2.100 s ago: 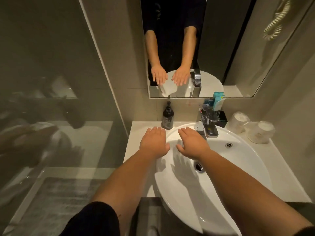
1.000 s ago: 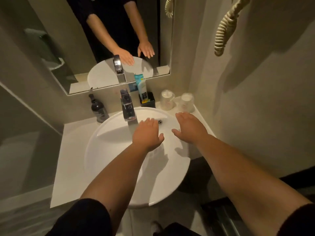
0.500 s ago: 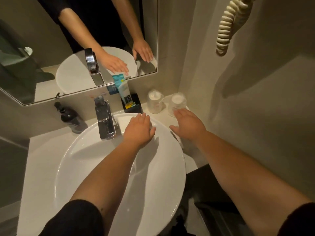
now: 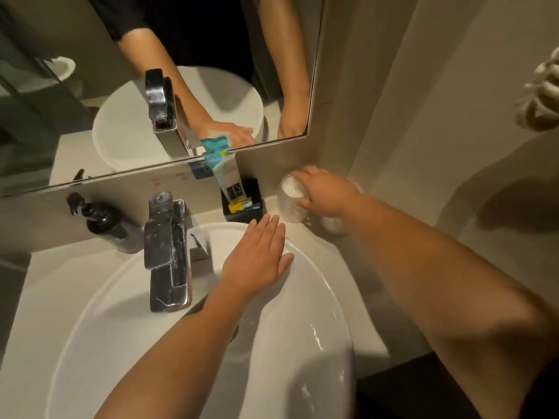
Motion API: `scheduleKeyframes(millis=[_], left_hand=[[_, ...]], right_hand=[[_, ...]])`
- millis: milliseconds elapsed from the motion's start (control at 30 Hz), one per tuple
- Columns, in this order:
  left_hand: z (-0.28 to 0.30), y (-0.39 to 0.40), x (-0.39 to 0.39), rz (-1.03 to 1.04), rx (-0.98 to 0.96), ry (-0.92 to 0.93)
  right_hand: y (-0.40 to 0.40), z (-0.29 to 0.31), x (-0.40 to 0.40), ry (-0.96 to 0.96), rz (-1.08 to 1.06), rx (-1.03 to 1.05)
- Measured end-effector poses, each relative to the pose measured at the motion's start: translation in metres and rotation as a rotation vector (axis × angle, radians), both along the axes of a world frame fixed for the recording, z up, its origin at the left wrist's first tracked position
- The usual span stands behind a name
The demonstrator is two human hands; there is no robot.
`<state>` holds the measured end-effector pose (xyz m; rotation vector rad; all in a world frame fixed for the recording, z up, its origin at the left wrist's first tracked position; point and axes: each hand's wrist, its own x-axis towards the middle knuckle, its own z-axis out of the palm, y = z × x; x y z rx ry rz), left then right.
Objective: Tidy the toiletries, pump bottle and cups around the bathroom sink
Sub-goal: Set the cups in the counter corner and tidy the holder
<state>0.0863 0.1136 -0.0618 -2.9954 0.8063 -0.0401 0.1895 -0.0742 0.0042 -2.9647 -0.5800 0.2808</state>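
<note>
My right hand (image 4: 328, 192) is at the cups, back right corner of the worktop (image 4: 54, 297).

Its fingers (image 4: 302, 176) curl around the nearer cup (image 4: 289, 201), touching it; a second cup (image 4: 334, 226) sits just beside, half hidden under my wrist. My left hand (image 4: 257, 258) lies flat and released on the sink rim (image 4: 317, 279). The pump bottle (image 4: 106, 222) stands left of the tap (image 4: 166, 252); toiletries fill the black holder (image 4: 242, 204).
</note>
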Motion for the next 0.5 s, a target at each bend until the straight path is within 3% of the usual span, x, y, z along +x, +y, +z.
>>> scheduleKeyframes(millis=[500], left_hand=[[-0.003, 0.001, 0.001, -0.010, 0.004, -0.041]], right_hand=[[0.011, -0.016, 0.009, 0.016, 0.039, 0.065]])
